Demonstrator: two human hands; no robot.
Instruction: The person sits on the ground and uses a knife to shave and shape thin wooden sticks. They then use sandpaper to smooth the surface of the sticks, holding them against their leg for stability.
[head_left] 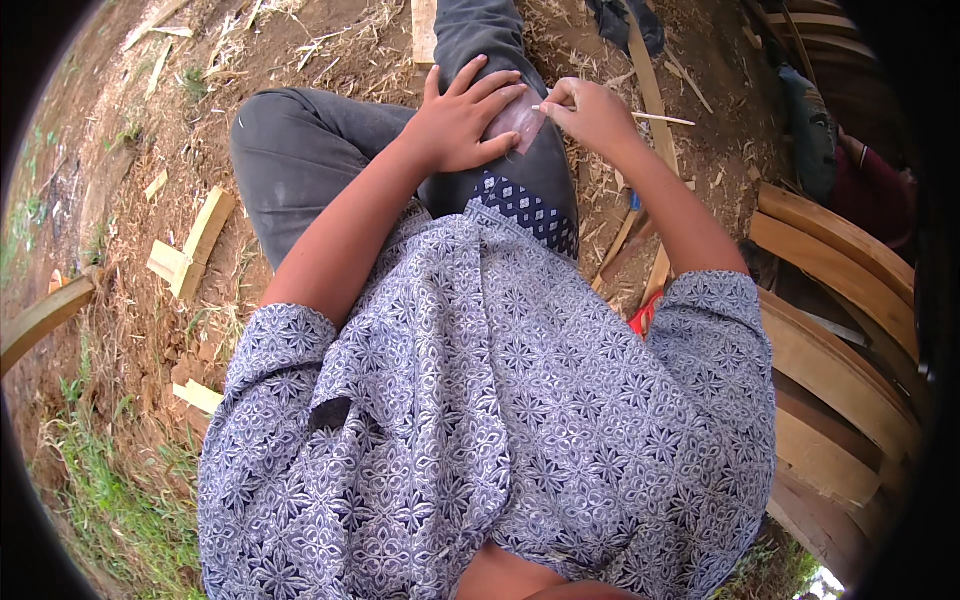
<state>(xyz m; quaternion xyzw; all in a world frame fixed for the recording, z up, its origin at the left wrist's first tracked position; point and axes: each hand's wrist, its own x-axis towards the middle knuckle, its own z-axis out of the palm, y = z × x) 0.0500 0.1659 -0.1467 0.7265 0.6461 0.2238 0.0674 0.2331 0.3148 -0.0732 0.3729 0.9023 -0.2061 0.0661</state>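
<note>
On my dark-trousered leg [480, 35] lies a pale pinkish, thin, see-through sheet [528, 132], perhaps plastic. My left hand [465, 122] rests flat on the leg with fingers spread, the fingertips and thumb touching the sheet's left side. At the sheet's right edge my right hand [582, 112] is closed in a pinch around a thin pale stick [665, 119]. One end of the stick shows beyond the fingertips over the sheet, and the long end sticks out to the right behind the hand.
Wood shavings cover the brown soil around me. Curved wooden boards [830, 350] are stacked at the right, near another person's clothed leg [808, 130]. A long wooden strip [652, 70] lies beyond my right hand. Joined wood offcuts [195, 245] lie at the left, with grass [120, 510] below.
</note>
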